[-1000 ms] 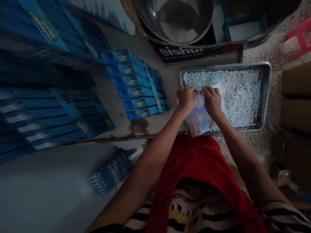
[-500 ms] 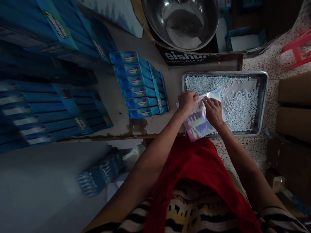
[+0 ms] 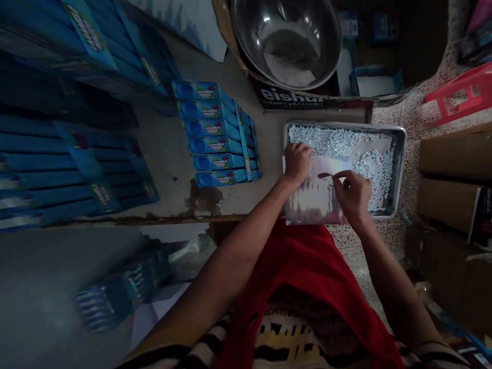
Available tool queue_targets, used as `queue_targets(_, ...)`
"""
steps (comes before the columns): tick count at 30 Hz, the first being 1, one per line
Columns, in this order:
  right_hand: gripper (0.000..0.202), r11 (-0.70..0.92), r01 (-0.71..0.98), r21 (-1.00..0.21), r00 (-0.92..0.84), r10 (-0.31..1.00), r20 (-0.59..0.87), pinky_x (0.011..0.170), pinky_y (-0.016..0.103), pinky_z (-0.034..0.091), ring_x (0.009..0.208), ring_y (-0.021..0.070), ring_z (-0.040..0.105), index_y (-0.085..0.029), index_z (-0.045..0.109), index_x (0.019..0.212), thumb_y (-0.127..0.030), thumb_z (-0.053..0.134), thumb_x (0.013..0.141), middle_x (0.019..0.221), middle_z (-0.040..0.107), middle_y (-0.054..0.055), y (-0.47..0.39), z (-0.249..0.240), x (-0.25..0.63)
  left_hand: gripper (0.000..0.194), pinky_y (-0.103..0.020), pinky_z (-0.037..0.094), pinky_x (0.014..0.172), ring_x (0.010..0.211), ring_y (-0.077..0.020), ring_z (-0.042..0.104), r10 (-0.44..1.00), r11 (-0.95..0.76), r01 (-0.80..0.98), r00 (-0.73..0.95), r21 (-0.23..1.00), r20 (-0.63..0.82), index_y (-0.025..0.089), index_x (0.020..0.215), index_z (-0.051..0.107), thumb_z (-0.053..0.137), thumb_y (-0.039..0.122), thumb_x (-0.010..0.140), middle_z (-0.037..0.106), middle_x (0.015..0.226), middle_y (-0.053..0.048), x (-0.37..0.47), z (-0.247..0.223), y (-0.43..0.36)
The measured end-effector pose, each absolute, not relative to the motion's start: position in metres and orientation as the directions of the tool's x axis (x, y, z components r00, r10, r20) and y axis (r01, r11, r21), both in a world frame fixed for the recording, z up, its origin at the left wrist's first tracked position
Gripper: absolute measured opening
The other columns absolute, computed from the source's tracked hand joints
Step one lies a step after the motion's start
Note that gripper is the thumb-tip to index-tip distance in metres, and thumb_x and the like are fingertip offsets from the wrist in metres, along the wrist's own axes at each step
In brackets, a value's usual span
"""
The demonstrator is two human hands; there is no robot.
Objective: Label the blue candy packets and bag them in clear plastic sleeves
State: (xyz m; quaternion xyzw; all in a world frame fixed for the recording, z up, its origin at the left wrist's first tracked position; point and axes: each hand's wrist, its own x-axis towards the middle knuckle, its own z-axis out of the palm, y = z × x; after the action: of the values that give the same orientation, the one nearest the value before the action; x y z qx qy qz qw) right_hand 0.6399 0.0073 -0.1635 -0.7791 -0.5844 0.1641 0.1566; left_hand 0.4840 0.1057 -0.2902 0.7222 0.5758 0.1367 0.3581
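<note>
The left hand [image 3: 298, 163] curls at the shiny sheet [image 3: 313, 200] (its hold is hidden). The right hand [image 3: 353, 195] pinches a small dark strip [image 3: 325, 175]. The sheet overlaps the tray [image 3: 400, 171]; a bump could spill pellets [image 3: 372, 171].

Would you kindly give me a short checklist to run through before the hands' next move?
1. Left hand on the shiny sheet: ok, at its upper left.
2. Right hand holding the small dark piece: ok, at the fingertips.
3. What that piece is: cannot tell, too small.
4. Pale pellets inside the metal tray: ok.
5. Pellets beneath the sheet: cannot tell, hidden.
</note>
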Motion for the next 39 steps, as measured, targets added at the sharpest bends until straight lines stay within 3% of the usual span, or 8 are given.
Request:
queue_targets(6,0.025,-0.467,0.308,-0.829,0.345,0.867,-0.360,0.048,0.030,0.038,0.052,0.0115,0.039,-0.025,0.076,0.082,-0.049,0.083,0.083,0.055,0.048,-0.007,0.020,-0.118,0.645,0.030,-0.040,0.052,0.107,0.112,-0.0268,0.072,0.934,0.354,0.069,0.031,0.933,-0.356,0.021,0.104,0.079,0.068,0.049,0.099,0.080,0.110,-0.011,0.478,-0.261,0.076)
queue_targets(9,0.027,-0.461,0.134,-0.877,0.313,0.860,-0.404,0.051,0.030,0.050,0.057,0.0116,0.045,-0.024,0.076,0.080,-0.048,0.089,0.077,0.061,0.055,-0.004,0.030,-0.114,0.645,0.063,-0.039,0.059,0.096,0.100,-0.0249,0.077,0.823,0.568,-0.357,0.236,0.741,-0.517,0.021,0.104,0.078,0.062,0.080,0.092,0.081,0.103,-0.011,0.478,-0.231,0.064)
queue_targets(12,0.028,-0.462,0.018,-0.887,0.276,0.854,-0.440,0.062,0.035,0.063,0.064,0.0130,0.054,-0.024,0.076,0.078,-0.047,0.092,0.073,0.069,0.063,-0.002,0.038,-0.111,0.642,0.065,-0.038,0.061,0.094,0.098,-0.0239,0.077,0.804,0.595,-0.499,0.351,0.630,-0.481,0.020,0.100,0.078,0.080,0.080,0.077,0.082,0.103,-0.011,0.480,-0.205,0.063)
queue_targets(17,0.034,-0.505,-0.081,-0.859,0.239,0.827,-0.509,0.069,0.037,0.069,0.072,0.0148,0.064,-0.023,0.078,0.075,-0.049,0.097,0.064,0.077,0.071,0.001,0.045,-0.103,0.635,0.048,-0.032,0.063,0.081,0.080,-0.0159,0.073,0.844,0.523,-0.530,0.212,0.668,-0.493,0.020,0.085,0.073,0.101,0.051,0.062,0.077,0.086,-0.001,0.479,-0.181,0.067)
queue_targets(23,0.038,-0.535,-0.084,-0.840,0.281,0.796,-0.536,0.058,0.033,0.067,0.056,0.0091,0.047,-0.020,0.080,0.078,-0.049,0.099,0.061,0.061,0.057,-0.005,0.058,-0.100,0.597,0.035,-0.025,0.058,0.075,0.073,-0.0125,0.070,0.895,0.379,-0.468,-0.032,0.798,-0.444,0.019,0.079,0.074,0.095,0.046,0.072,0.075,0.077,0.000,0.437,-0.152,0.067)
queue_targets(28,0.038,-0.528,-0.046,-0.848,0.176,0.832,-0.527,0.042,0.024,0.047,0.051,0.0080,0.036,-0.019,0.081,0.077,-0.051,0.095,0.063,0.054,0.046,-0.008,0.100,-0.107,0.522,0.033,-0.026,0.057,0.073,0.074,-0.0150,0.072,0.900,0.236,-0.277,-0.298,0.932,-0.317,0.018,0.078,0.074,0.094,0.043,0.071,0.076,0.077,-0.002,0.356,-0.136,0.094)
queue_targets(33,0.036,-0.392,0.241,-0.888,0.145,0.919,-0.367,0.051,0.026,0.042,0.055,0.0122,0.051,-0.019,0.079,0.075,-0.054,0.085,0.073,0.059,0.061,-0.004,0.170,-0.130,0.443,0.032,-0.027,0.058,0.071,0.070,-0.0159,0.071,0.841,0.185,-0.218,-0.469,0.958,-0.269,0.019,0.077,0.070,0.092,0.042,0.070,0.073,0.072,0.000,0.281,-0.159,0.146)
queue_targets(39,0.023,-0.282,0.676,-0.681,0.166,0.958,-0.233,0.068,0.029,0.046,0.075,0.0218,0.069,-0.020,0.082,0.076,-0.042,0.077,0.080,0.066,0.071,0.000,0.226,-0.157,0.410,0.027,-0.026,0.059,0.074,0.076,-0.0169,0.075,0.858,0.213,-0.193,-0.433,0.958,-0.278,0.020,0.079,0.069,0.089,0.038,0.074,0.074,0.075,-0.001,0.247,-0.204,0.196)
